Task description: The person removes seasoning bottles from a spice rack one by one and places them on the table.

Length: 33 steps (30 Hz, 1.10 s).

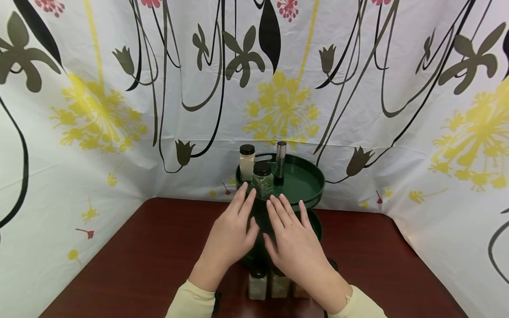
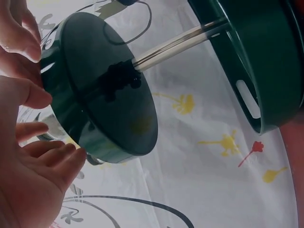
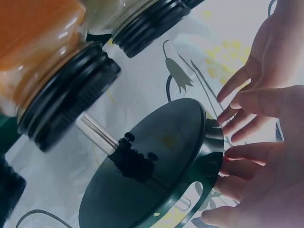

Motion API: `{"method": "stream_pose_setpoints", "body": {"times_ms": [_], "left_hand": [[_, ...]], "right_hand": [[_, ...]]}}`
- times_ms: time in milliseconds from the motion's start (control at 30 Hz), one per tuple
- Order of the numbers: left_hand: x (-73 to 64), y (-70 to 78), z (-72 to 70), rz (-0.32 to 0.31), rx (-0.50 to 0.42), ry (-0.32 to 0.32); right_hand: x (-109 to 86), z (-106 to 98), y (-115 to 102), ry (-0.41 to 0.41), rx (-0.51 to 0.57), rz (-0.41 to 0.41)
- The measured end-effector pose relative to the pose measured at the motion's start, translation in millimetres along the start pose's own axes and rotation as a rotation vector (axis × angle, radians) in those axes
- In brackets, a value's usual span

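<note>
A green tiered tray stand [image 1: 306,183] rises from the table, with a metal post [image 1: 280,161] through its upper tray. On that tray's left side stand a black-lidded spice jar of green flakes [image 1: 263,183] and a taller jar of whitish powder [image 1: 247,164]. My left hand [image 1: 228,234] has its fingers extended at the upper tray's front left rim, fingertips right by the green-flake jar. My right hand [image 1: 296,245] reaches the front rim with straight, slightly spread fingers. In the right wrist view, the right fingers [image 3: 249,164] lie along the tray's outer wall. Neither hand grips anything.
Below, a lower green tray [image 1: 316,225] is partly hidden by the hands. Black-lidded jars stand low in front, one pale [image 1: 257,286], one beige [image 1: 280,285], one orange [image 1: 301,290] beside the right forearm. A patterned cloth [image 1: 159,88] hangs behind the red-brown table [image 1: 167,247].
</note>
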<state>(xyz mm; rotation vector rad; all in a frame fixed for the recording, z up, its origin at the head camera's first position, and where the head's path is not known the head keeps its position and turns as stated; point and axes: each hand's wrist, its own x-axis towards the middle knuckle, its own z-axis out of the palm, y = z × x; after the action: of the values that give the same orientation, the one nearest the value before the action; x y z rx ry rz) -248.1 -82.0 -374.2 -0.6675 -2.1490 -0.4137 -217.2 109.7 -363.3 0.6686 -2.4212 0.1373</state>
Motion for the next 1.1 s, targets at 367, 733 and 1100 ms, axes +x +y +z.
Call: {"method": "stream_pose_setpoints", "body": {"times_ms": [367,733,1100], "left_hand": [[-2.4,-4.8,2.6,-0.018,0.038,-0.007],[-1.5,-1.0,6.9,0.056,0.086,0.023],[-2.5,-3.8,9.1,0.05,0.044,0.036]], "right_hand": [[0.5,-13,-5,-0.063,-0.014,0.127],[9.0,-22,-15,-0.134,0.004,0.14],[3.2,-20,-11,-0.1,-0.035,0.173]]}}
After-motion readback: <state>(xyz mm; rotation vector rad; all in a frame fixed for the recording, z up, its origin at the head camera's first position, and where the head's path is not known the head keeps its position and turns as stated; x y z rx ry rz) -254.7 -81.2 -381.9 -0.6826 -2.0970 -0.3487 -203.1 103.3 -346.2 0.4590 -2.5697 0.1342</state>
